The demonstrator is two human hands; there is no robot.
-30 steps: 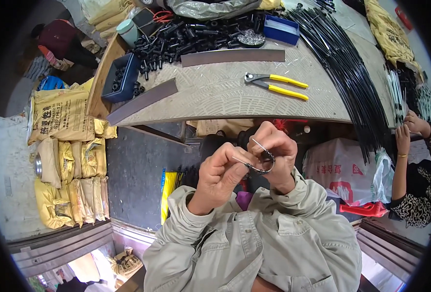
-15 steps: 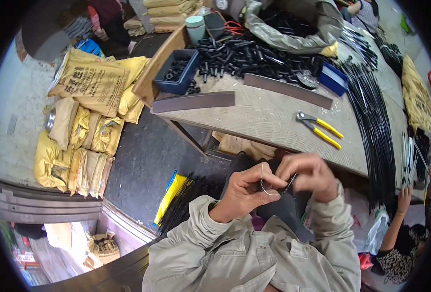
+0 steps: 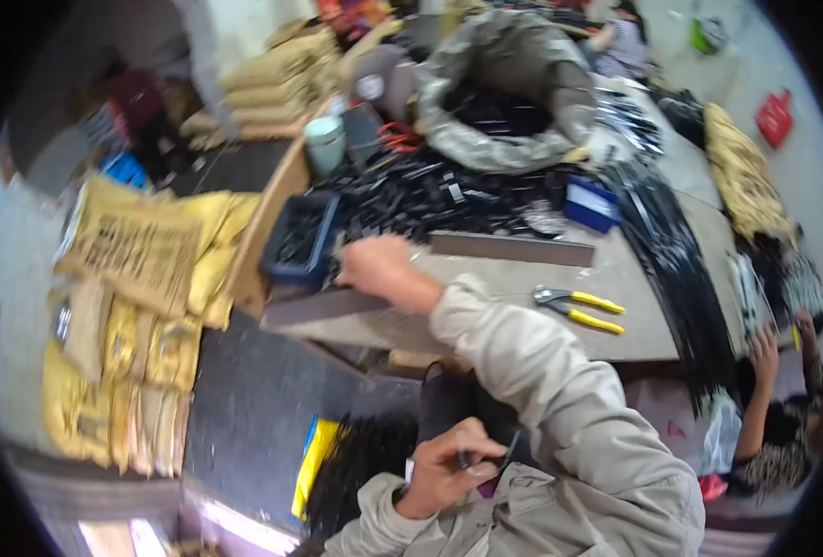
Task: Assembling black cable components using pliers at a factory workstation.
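My left hand (image 3: 449, 464) is held low before my jacket, its fingers closed on a thin wire (image 3: 509, 447) with a small dark piece by the fingers. Across the table's near left part stretches my right arm. My right hand (image 3: 384, 269) hovers at the edge of the small black parts, just right of the blue bin (image 3: 323, 265); its fingertips are blurred and partly hidden. Black tubular parts (image 3: 402, 200) lie heaped behind it. A flat dark bar (image 3: 323, 308) lies below the hand along the table edge.
Yellow-handled pliers (image 3: 583, 306), another flat bar (image 3: 514, 249) and a small blue box (image 3: 591, 206) lie on the table. Behind stands a grey sack (image 3: 439, 139) of black parts. Long black rods (image 3: 672, 269) run down the right, near another person's hands (image 3: 764, 357).
My right hand has left my left hand and reached forward and left to the parts by the blue bin. My left hand has dropped lower, still holding the wire. The view has shifted.
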